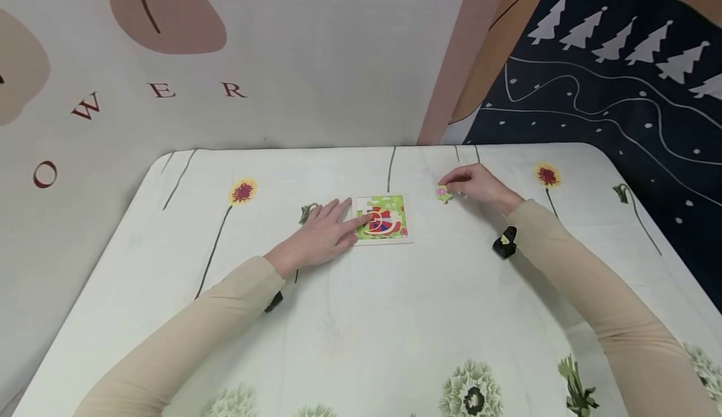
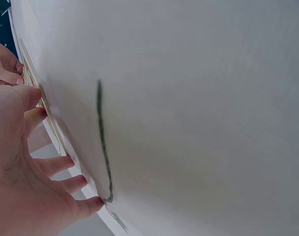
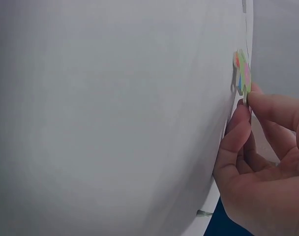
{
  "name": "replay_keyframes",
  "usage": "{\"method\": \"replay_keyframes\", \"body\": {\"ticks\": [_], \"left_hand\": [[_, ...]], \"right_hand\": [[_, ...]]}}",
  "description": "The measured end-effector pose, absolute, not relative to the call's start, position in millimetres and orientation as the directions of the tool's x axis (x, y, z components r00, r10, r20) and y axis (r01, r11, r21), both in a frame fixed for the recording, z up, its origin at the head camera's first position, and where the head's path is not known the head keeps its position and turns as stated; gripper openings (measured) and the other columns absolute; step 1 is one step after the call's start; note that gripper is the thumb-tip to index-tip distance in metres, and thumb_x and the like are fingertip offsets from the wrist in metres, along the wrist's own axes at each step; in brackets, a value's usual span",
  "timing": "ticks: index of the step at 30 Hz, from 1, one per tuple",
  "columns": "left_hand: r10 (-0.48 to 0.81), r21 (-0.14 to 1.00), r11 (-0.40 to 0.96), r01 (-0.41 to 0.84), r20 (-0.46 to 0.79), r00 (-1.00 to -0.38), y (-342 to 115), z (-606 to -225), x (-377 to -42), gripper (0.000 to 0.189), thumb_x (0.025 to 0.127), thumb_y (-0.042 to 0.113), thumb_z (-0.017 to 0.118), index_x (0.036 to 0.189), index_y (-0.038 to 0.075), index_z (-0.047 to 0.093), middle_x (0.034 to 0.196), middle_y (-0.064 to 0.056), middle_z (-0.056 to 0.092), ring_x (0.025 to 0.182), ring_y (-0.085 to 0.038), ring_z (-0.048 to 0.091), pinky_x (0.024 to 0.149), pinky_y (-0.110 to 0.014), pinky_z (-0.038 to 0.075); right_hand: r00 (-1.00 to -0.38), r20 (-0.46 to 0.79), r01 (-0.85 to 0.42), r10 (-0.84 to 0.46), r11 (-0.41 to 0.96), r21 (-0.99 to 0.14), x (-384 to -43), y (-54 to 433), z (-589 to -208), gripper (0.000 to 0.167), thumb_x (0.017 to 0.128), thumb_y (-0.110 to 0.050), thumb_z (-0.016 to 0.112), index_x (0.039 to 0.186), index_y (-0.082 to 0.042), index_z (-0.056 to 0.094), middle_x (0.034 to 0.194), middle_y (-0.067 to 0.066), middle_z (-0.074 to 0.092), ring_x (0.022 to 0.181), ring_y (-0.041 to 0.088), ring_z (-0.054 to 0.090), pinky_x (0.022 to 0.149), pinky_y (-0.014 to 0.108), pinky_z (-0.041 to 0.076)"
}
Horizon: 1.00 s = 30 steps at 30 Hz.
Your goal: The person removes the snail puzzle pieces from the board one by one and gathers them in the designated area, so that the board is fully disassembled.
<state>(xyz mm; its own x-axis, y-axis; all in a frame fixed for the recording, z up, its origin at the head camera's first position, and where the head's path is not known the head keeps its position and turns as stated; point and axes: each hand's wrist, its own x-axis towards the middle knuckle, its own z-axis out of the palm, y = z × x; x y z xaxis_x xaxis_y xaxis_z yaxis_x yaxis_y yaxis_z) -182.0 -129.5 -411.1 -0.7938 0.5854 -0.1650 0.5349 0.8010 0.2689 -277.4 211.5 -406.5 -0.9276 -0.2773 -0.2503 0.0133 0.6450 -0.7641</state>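
A small square jigsaw puzzle (image 1: 395, 207) lies on the white tablecloth, its picture green with a red, blue and white figure and set in a pale frame. My left hand (image 1: 324, 234) rests at the left side of it, fingers spread, with the index finger reaching over the picture. In the left wrist view its fingertips (image 2: 63, 163) lie along the board's edge. To the right of the puzzle, my right hand (image 1: 479, 185) pinches a green puzzle piece (image 1: 444, 194) with a pink flower on it. Thumb and fingers hold that piece (image 3: 245, 73) by one end, tilted up.
The tablecloth (image 1: 361, 329) carries printed flowers and stems. A patterned cloth wall (image 1: 316, 91) rises behind the table's far edge, with a dark tree-printed part (image 1: 592, 103) at the right. Black wrist cameras (image 1: 505, 242) sit under the sleeves.
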Motion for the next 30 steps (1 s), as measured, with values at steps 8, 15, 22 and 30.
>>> {"method": "replay_keyframes", "body": {"ticks": [8,15,22,30], "left_hand": [[0.584,0.261,0.803,0.536,-0.164,-0.795,-129,-410,-182,0.049,0.103,0.034,0.042,0.152,0.028,0.034,0.156,-0.021,0.016,0.141,-0.043,0.014,0.109,-0.058,0.013],[0.588,0.262,0.799,0.541,-0.156,-0.794,-129,-411,-182,0.049,0.103,0.034,0.042,0.152,0.028,0.034,0.156,-0.022,0.017,0.141,-0.043,0.015,0.109,-0.059,0.013],[0.586,0.302,0.794,0.528,-0.150,-0.796,-129,-413,-182,0.049,0.103,0.032,0.043,0.151,0.027,0.036,0.157,-0.019,0.014,0.141,-0.040,0.016,0.108,-0.060,0.012],[0.587,0.281,0.796,0.536,-0.144,-0.797,-129,-412,-181,0.050,0.102,0.032,0.043,0.151,0.028,0.035,0.156,-0.018,0.016,0.140,-0.040,0.017,0.108,-0.059,0.013]], "right_hand": [[-0.929,-0.239,-0.002,-0.282,0.651,-0.759,-279,210,-408,0.025,0.096,-0.010,0.059,0.116,0.001,0.068,0.121,0.016,0.061,0.101,0.022,0.049,0.082,0.031,0.037],[-0.928,-0.238,-0.013,-0.288,0.660,-0.751,-279,210,-407,0.024,0.096,-0.010,0.059,0.115,0.001,0.068,0.120,0.015,0.061,0.098,0.021,0.048,0.079,0.030,0.038],[-0.931,-0.234,-0.009,-0.279,0.660,-0.751,-277,215,-405,0.025,0.096,-0.011,0.059,0.117,0.002,0.066,0.118,0.016,0.061,0.091,0.021,0.051,0.068,0.023,0.043],[-0.932,-0.199,-0.052,-0.303,0.656,-0.753,-274,215,-397,0.024,0.096,-0.008,0.058,0.116,0.003,0.066,0.117,0.018,0.062,0.091,0.024,0.055,0.068,0.025,0.045]]}}
